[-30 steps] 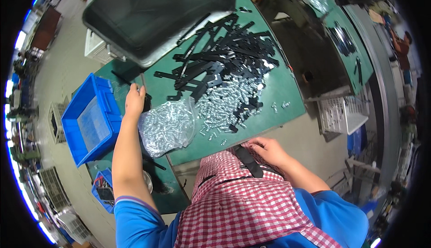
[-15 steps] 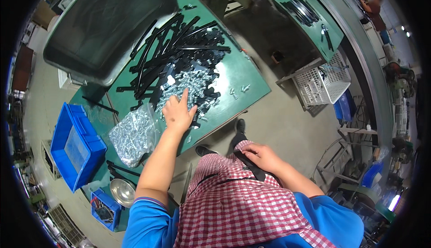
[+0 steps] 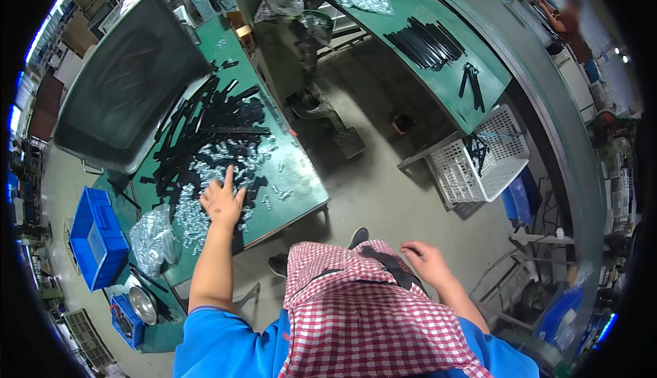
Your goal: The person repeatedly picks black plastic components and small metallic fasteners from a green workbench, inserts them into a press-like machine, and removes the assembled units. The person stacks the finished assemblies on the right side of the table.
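Note:
My left hand (image 3: 224, 201) rests with fingers spread on a heap of small shiny metal parts (image 3: 195, 220). These lie over and beside a pile of long black metal strips (image 3: 198, 128) on the green table (image 3: 301, 181). A clear plastic bag (image 3: 152, 240) with more shiny parts stands to the left of the heap. Off to the right, my right hand (image 3: 428, 261) hangs beside my checked apron, its fingers loosely extended and holding nothing visible. A black strap-like piece (image 3: 395, 268) lies on the apron next to it.
A large dark bin (image 3: 130, 83) leans at the table's far left. Blue trays (image 3: 102, 237) and a metal bowl (image 3: 142, 304) sit at the near left. Rightward are a machine with a foot pedal (image 3: 350, 142), another green table (image 3: 479, 70) and a white basket (image 3: 472, 172).
The view has swung right. The shiny parts are spread wider toward the bag, under my left hand. My right hand has come off the black piece on the apron.

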`<state>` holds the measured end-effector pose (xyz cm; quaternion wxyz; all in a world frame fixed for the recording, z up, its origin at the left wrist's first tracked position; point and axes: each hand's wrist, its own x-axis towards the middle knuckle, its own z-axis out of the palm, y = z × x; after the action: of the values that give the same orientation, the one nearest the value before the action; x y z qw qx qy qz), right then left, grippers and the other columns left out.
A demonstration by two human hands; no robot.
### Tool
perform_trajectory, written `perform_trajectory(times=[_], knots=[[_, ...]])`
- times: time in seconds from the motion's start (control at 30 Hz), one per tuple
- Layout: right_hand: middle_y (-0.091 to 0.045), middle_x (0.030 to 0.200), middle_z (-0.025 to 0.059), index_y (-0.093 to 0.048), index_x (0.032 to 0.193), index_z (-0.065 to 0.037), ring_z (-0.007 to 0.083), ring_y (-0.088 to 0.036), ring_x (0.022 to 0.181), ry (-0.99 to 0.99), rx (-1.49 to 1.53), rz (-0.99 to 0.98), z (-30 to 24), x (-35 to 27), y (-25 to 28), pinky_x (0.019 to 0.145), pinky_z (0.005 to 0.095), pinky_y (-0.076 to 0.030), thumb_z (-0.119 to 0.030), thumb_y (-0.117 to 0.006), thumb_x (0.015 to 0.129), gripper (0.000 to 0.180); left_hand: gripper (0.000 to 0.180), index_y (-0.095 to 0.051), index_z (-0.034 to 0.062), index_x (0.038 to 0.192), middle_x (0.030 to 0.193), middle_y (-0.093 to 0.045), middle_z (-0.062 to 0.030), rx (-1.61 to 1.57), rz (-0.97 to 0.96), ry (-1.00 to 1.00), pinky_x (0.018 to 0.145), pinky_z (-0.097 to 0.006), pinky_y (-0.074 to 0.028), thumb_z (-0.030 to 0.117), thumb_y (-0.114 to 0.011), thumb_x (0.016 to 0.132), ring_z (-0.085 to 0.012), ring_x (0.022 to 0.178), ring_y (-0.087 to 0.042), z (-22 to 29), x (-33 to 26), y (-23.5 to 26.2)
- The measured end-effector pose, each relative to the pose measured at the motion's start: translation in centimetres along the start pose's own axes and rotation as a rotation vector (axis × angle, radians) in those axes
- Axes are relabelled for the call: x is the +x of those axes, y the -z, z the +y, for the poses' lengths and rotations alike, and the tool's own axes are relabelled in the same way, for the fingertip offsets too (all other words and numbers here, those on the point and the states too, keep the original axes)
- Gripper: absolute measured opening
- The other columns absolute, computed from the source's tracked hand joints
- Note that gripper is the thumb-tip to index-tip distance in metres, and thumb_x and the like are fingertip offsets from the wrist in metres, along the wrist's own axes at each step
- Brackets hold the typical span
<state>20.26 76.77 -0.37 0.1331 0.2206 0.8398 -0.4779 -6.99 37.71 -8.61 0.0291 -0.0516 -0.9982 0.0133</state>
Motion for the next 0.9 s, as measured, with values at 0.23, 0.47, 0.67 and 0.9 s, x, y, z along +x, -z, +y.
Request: perform_trajectory(times=[0.23, 0.47, 0.67, 0.9], knots=[[-0.066, 0.091, 0.0144, -0.063, 0.100, -0.003, 0.0260, -0.064, 0.083, 0.187, -0.052, 0.049, 0.7, 8.1, 11.2, 0.073, 0.0326, -0.050, -0.014, -0.059, 0.084, 0.019, 0.065, -0.038, 0.0166, 0.135, 0.110, -0.048, -0.0125, -0.029, 0.081, 0.204, 0.087, -0.044, -0.036, 0.039, -0.061, 0.078, -0.0320, 0.101, -0.047, 4.1, 2.6, 3.0], [-0.064, 0.099, 0.0129, -0.062, 0.103, -0.004, 0.0283, -0.062, 0.091, 0.651, 0.046, -0.098, -11.1, 20.7, 13.2, 0.080, 0.0344, -0.049, -0.017, -0.058, 0.084, 0.023, 0.063, -0.058, 0.0006, 0.114, 0.119, -0.055, -0.0217, -0.156, -0.448, 0.515, 0.094, -0.043, -0.041, 0.054, -0.039, 0.088, -0.0355, 0.114, -0.052, 6.8, 16.7, 3.2], [-0.062, 0.106, 0.0103, -0.062, 0.103, -0.007, 0.0281, -0.059, 0.098, 0.647, -0.281, -0.209, -11.1, 26.5, 17.5, 0.083, 0.0372, -0.048, -0.021, -0.053, 0.087, 0.023, 0.051, -0.064, -0.0008, 0.100, 0.104, -0.063, -0.0215, -0.288, -0.579, 0.641, 0.084, -0.041, -0.046, 0.043, -0.059, 0.075, -0.0341, 0.101, -0.060, 5.4, 22.3, -1.4], [-0.065, 0.096, 0.0131, -0.063, 0.099, -0.008, 0.0303, -0.062, 0.089, 0.398, -0.231, -0.099, -3.3, 35.3, 21.5, 0.078, 0.0379, -0.049, -0.022, -0.055, 0.084, 0.022, 0.044, -0.061, -0.0110, 0.090, 0.097, -0.058, -0.0332, -0.210, -0.286, 0.571, 0.086, -0.044, -0.042, 0.027, -0.044, 0.079, -0.0437, 0.099, -0.055, -1.0, 20.8, -9.0]])
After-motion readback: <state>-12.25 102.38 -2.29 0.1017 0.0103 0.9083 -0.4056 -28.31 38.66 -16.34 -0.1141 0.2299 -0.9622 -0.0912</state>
